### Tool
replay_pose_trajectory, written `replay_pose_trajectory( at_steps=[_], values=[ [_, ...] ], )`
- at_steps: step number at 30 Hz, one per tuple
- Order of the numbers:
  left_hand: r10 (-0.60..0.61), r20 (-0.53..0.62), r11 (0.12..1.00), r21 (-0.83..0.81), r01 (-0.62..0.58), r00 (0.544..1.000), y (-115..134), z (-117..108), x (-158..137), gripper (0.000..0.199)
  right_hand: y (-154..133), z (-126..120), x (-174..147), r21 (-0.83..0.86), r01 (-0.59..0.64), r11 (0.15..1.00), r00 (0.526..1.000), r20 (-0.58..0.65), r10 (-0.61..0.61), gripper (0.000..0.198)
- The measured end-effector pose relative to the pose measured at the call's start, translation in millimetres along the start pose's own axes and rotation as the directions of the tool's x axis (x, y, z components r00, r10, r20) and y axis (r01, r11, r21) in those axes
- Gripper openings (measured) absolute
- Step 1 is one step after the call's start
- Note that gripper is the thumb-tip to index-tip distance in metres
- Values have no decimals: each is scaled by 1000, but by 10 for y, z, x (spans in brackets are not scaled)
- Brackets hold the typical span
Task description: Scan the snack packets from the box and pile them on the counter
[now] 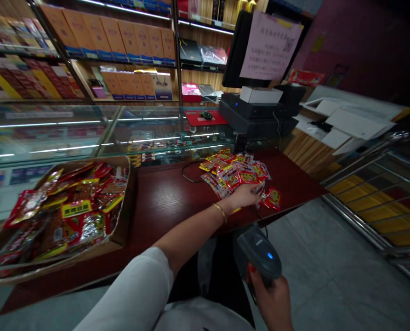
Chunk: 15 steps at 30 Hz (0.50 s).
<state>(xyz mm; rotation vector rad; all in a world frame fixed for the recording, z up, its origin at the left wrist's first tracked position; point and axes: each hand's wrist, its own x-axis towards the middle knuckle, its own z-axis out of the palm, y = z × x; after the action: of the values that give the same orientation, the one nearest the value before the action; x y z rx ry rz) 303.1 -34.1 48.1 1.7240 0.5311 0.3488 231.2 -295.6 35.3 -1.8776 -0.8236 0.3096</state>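
My left hand, with a gold bracelet at the wrist, reaches over the front right of a pile of small red and yellow snack packets. Its fingers are closed at a snack packet at the pile's right edge; blur partly hides the grip. Below the table's front edge, my right hand is wrapped round the handle of a dark barcode scanner. A blue light shows on top of the scanner, and its cable runs up toward the table.
A cardboard box of larger snack packets sits left on the dark red table. Behind are a glass display counter, a mouse on a red mat and a monitor with a paper sign. Metal railings stand right.
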Motion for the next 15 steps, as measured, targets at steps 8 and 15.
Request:
replay_pose_trajectory(
  at_steps=[8, 15],
  values=[
    [78, -228, 997, 16, -76, 971, -30, -320, -560, 45, 58, 33, 26, 49, 38, 998, 994, 102, -42, 53],
    [285, -719, 927, 374, 8, 634, 106, -1572, -2671, 33, 155, 360, 76, -31, 68, 997, 977, 206, -60, 58]
  ],
)
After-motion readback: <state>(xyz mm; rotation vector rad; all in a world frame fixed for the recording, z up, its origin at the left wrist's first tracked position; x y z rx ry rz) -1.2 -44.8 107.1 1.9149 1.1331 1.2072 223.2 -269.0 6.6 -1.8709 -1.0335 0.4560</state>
